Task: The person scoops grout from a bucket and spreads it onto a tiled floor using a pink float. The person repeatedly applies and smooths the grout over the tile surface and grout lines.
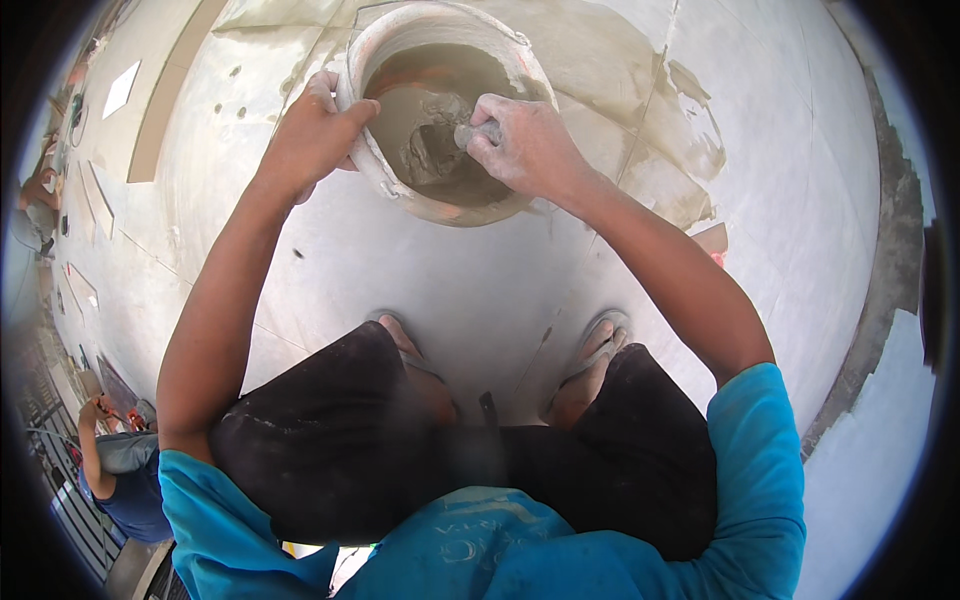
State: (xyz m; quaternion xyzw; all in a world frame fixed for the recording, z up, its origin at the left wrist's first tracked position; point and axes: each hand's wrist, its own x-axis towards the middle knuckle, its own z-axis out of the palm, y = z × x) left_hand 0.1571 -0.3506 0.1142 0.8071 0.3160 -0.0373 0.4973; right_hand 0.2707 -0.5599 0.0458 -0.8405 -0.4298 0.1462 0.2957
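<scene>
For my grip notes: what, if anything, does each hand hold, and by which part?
Left hand: the bucket, by its left rim. Right hand: a grey thing; which part cannot be told.

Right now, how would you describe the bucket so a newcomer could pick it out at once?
On the pale floor, look just beyond the person's feet to the top middle of the view. There is a round, whitish bucket, gripped on its left by the left hand, the right hand at its mouth. Wet grey mixture inside sets it apart from the flat tan strip further left.
</scene>
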